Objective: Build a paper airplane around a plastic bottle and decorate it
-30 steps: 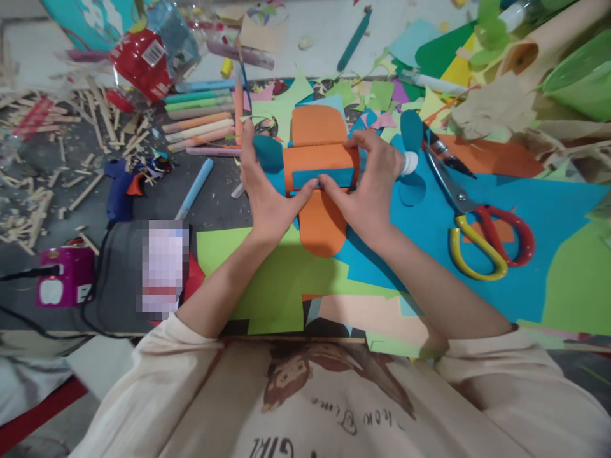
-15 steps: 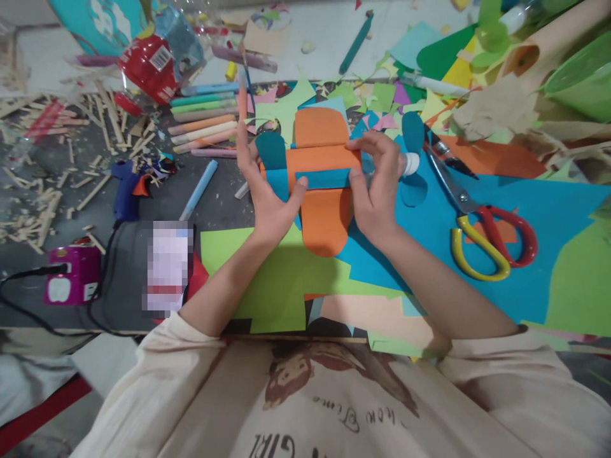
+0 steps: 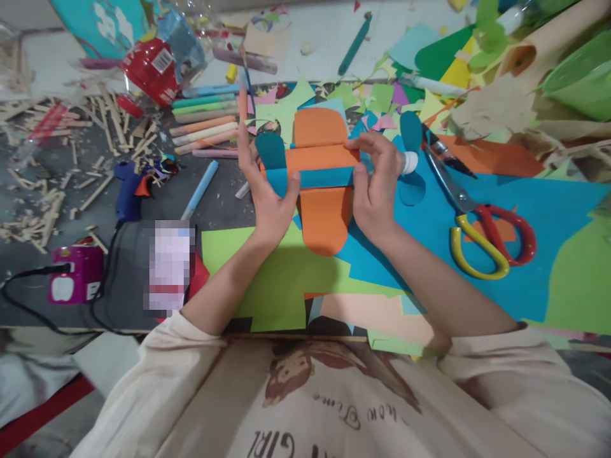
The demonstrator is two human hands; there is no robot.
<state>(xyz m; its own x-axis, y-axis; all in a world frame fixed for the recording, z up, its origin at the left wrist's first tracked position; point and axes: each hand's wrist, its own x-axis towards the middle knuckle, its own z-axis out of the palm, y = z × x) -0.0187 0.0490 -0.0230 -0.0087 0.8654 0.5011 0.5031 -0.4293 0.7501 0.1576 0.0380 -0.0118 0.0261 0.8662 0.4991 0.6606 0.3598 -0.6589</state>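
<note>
An orange and teal paper plane (image 3: 321,166) lies in the middle of the table, its orange wings pointing away from me and toward me. My left hand (image 3: 268,197) grips its left end, thumb on the teal strip beside the rounded teal tail piece (image 3: 270,150). My right hand (image 3: 377,184) pinches the right end of the body, fingers curled over the top edge. A teal propeller shape (image 3: 411,130) and a white cap (image 3: 409,163) stick out just past my right fingers.
Red and yellow scissors (image 3: 477,229) lie right of my hand on a large teal sheet (image 3: 525,210). Green paper (image 3: 267,267) lies near me. Pastel sticks (image 3: 205,124), a blue glue gun (image 3: 126,191), wooden sticks (image 3: 48,191), a magenta box (image 3: 74,280) and paper scraps crowd the left and far side.
My thumbs, together on the teal strip a second ago, have slid apart to the two ends of the plane's body. The plane has stayed in place.
</note>
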